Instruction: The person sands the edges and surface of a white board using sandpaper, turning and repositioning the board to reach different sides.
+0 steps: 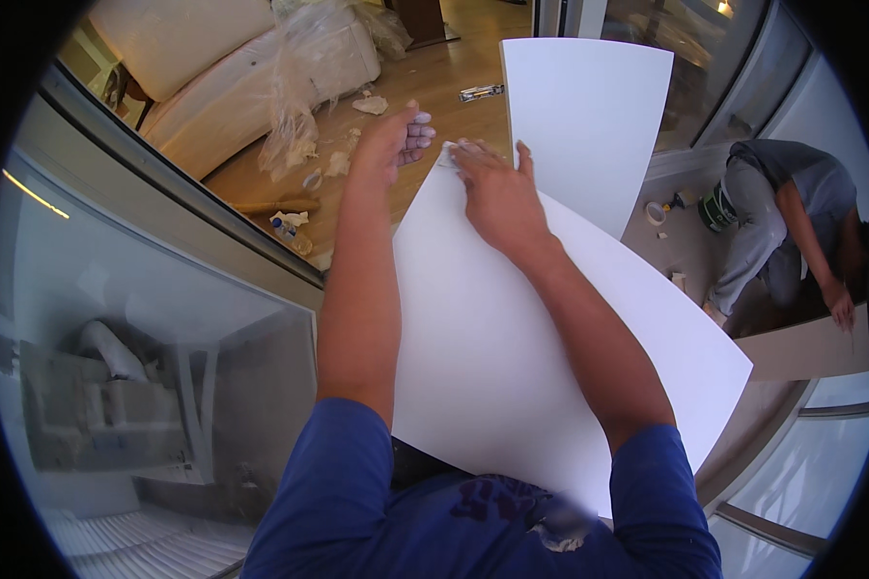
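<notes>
A large white board (492,318) lies in front of my body, its narrow end pointing away from me. My right hand (500,198) rests at that far end, its fingers pressed over a small pale piece (446,155) that looks like a pad or folded cloth; most of it is hidden. Just left of the board's far corner, my left hand (394,143) is raised off it. Its fingers curl loosely, with white dust on the tips, and nothing shows in them. Beyond my right hand stands a second white board (589,125), upright.
At the right a person (792,212) in grey bends low beside a dark bucket (715,208) and a tape roll (655,212). Far left, plastic sheeting (299,96) drapes a pale sofa (203,68). A bottle (290,234) lies on the wooden floor. A glass panel (164,386) stands at my left.
</notes>
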